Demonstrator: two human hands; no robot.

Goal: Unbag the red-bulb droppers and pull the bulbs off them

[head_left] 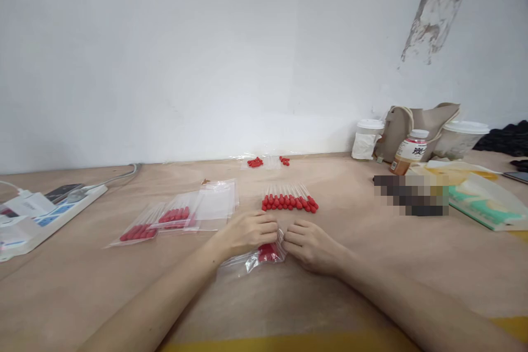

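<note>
My left hand (250, 232) is closed, its fingertips gripping the edge of a clear plastic bag (251, 262) that has red pieces (269, 253) in it. Facing it, my right hand (312, 246) has its fingers curled and pinches the bag's right edge; the fingertips are partly hidden. Just beyond both hands lies a row of thin white sticks with red tips (289, 202), tips toward me. To the left, filled clear bags of red-tipped sticks (139, 231) overlap a stack of flat clear bags (214, 203).
Small bags of loose red pieces (255, 161) lie by the wall. A white power strip (61, 214) with plugs is at the left. On the right stand a lidded cup (367, 137), a bottle (410, 151), a beige bag (388, 135) and a green-and-white packet (487, 198), beside a blurred dark object.
</note>
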